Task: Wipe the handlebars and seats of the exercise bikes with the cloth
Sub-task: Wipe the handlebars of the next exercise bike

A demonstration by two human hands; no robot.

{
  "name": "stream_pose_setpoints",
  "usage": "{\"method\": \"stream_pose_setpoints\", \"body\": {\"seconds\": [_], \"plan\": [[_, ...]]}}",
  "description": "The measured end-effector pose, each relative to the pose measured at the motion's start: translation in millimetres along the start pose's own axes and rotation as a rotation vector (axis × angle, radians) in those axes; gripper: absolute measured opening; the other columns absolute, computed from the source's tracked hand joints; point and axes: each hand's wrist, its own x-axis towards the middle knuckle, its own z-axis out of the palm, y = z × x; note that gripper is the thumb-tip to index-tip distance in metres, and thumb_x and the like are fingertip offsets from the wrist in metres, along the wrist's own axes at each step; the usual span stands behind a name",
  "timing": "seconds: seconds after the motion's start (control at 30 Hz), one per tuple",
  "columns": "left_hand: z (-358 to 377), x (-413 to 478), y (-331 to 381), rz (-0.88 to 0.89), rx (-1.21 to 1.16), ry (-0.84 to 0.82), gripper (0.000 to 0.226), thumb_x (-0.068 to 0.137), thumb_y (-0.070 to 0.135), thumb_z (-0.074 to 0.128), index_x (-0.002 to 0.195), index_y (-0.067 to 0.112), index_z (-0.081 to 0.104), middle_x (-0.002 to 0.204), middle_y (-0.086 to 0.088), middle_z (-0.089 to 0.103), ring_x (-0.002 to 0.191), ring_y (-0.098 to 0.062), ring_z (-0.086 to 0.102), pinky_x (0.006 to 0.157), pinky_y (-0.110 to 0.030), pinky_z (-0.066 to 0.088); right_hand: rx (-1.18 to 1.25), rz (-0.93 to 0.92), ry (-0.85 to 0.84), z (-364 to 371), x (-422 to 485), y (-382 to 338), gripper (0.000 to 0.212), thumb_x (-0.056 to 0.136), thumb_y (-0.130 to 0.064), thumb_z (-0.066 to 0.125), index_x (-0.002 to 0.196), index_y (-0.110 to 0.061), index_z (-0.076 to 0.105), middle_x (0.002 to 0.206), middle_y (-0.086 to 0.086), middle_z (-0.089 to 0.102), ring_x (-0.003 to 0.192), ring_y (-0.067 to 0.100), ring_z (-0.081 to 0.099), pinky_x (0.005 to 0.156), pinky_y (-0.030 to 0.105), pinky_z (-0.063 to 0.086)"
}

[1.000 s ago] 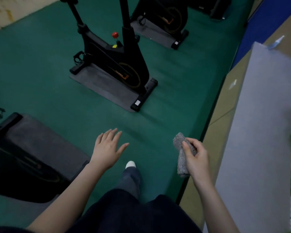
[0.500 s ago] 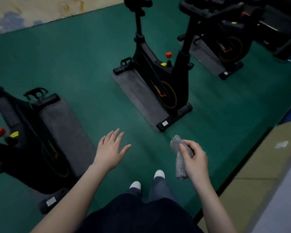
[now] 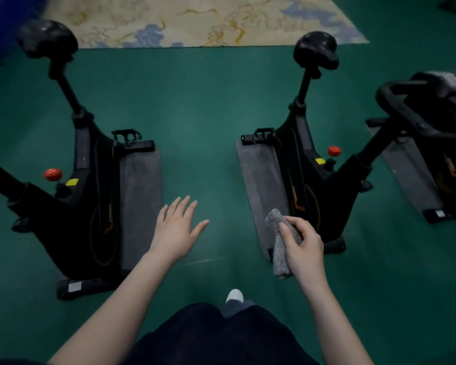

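Note:
My right hand [image 3: 303, 241] grips a rolled grey cloth [image 3: 279, 248], held in the air above the floor in front of the right bike. My left hand [image 3: 175, 227] hovers with fingers spread and holds nothing. Two black exercise bikes stand ahead on grey mats. The left bike [image 3: 84, 185] has its black seat [image 3: 48, 39] at the upper left. The right bike [image 3: 308, 169] has its seat [image 3: 316, 51] at the upper right and its handlebars [image 3: 400, 101] at the right edge. Neither hand touches a bike.
Green floor [image 3: 203, 114] runs between the two bikes. A patterned beige rug [image 3: 195, 19] lies beyond them. A third bike [image 3: 450, 164] on a mat stands at the far right. My legs and a white shoe [image 3: 234, 296] are below.
The view has swung left: the grey platform at the right is gone, and two bikes now flank me with their seats in sight. Both hands keep their pose, the right one gripping the cloth.

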Motion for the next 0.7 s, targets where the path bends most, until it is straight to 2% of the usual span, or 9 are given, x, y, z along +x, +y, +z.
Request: {"method": "stream_pose_setpoints", "body": {"seconds": [0.2, 0.4, 0.5, 0.63, 0.7], "plan": [[-3.3, 19.1, 7.1, -0.142, -0.038, 0.034, 0.068, 0.095, 0.061, 0.026, 0.151, 0.023, 0.021, 0.160, 0.002, 0.015, 0.147, -0.015, 0.007, 0.119, -0.038, 0.004, -0.057, -0.086, -0.121, 6.2, 68.4, -6.1, 0.010, 0.089, -0.009, 0.062, 0.097, -0.007, 0.068, 0.098, 0.005, 0.065, 0.093, 0.013, 0.059, 0.081, 0.016, 0.040], [-9.2, 45.6, -14.8, -0.287, -0.084, 0.019, 0.067, 0.095, 0.060, 0.028, 0.151, 0.024, 0.020, 0.160, 0.003, 0.014, 0.147, -0.014, 0.007, 0.119, -0.037, 0.005, -0.059, -0.119, -0.249, 41.5, 120.4, -25.1, 0.008, 0.089, -0.010, 0.062, 0.095, -0.011, 0.068, 0.097, 0.001, 0.064, 0.090, 0.006, 0.058, 0.076, 0.001, 0.037], [-14.9, 70.8, -31.5, -0.315, -0.114, 0.021, 0.066, 0.096, 0.059, 0.029, 0.151, 0.024, 0.021, 0.160, 0.003, 0.014, 0.147, -0.015, 0.008, 0.119, -0.037, 0.007, -0.085, -0.148, -0.275, 66.0, 148.8, -37.4, 0.009, 0.090, -0.011, 0.062, 0.096, -0.012, 0.068, 0.096, -0.002, 0.063, 0.089, 0.000, 0.056, 0.075, -0.002, 0.035], [-27.2, 105.7, -61.9, -0.359, -0.147, 0.018, 0.067, 0.096, 0.059, 0.027, 0.152, 0.023, 0.018, 0.160, 0.003, 0.012, 0.147, -0.014, 0.006, 0.120, -0.037, 0.006, -0.114, -0.177, -0.283, 101.5, 187.6, -59.9, 0.009, 0.089, -0.011, 0.063, 0.096, -0.011, 0.068, 0.095, -0.002, 0.063, 0.089, 0.004, 0.057, 0.075, -0.001, 0.036], [-34.3, 121.0, -78.4, -0.378, -0.163, 0.020, 0.066, 0.096, 0.059, 0.027, 0.152, 0.023, 0.018, 0.160, 0.003, 0.012, 0.147, -0.015, 0.007, 0.120, -0.037, 0.007, -0.133, -0.190, -0.298, 120.2, 206.2, -71.2, 0.008, 0.089, -0.011, 0.063, 0.095, -0.013, 0.068, 0.094, -0.003, 0.063, 0.088, 0.000, 0.056, 0.074, -0.001, 0.035]]}}
